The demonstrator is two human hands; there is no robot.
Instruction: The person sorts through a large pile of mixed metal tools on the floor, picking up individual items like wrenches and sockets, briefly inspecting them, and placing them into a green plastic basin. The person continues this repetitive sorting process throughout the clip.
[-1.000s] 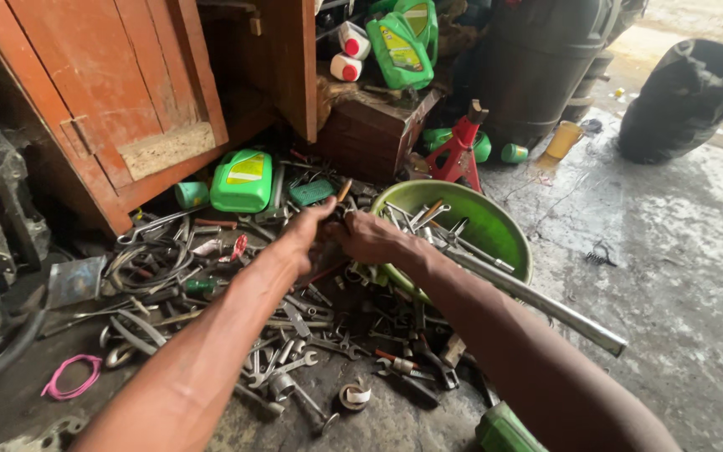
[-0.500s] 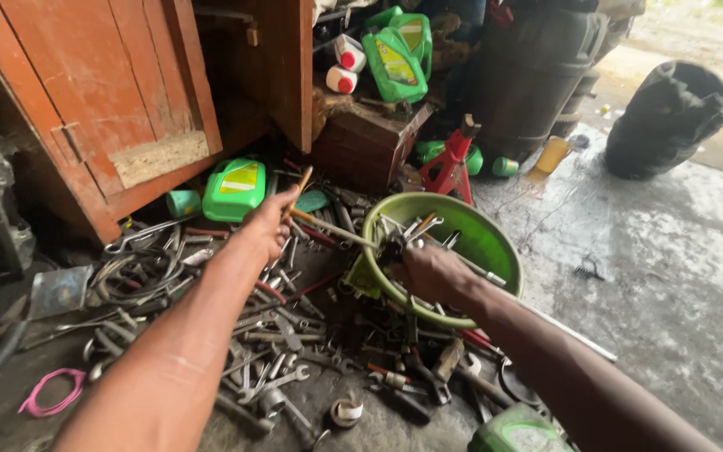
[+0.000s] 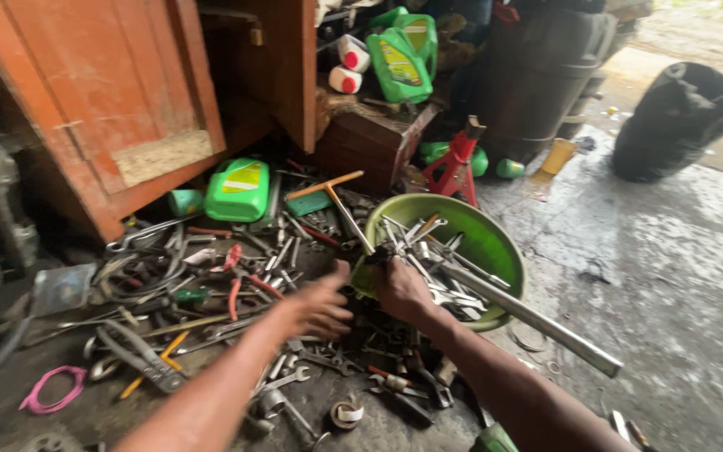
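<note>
Since half a second ago, left hand [image 3: 315, 308] came down from the T-handle wrench [image 3: 338, 203] and hovers open over the spanners [image 3: 311, 368]. Right hand [image 3: 401, 287] grips the green basin [image 3: 495, 251] rim; better hold it steady so tools inside do not spill

Green plastic basin [image 3: 487, 238] — round, shallow, sitting slightly tilted on the floor among scattered tools, full of wrenches and metal rods. Long grey metal pipe [image 3: 537, 322] lies across its near rim, sticking out to the right. T-handle wrench [image 3: 340, 201] — wooden-coloured crossbar, steel shaft — leans with its lower end at the basin's left rim.
</note>
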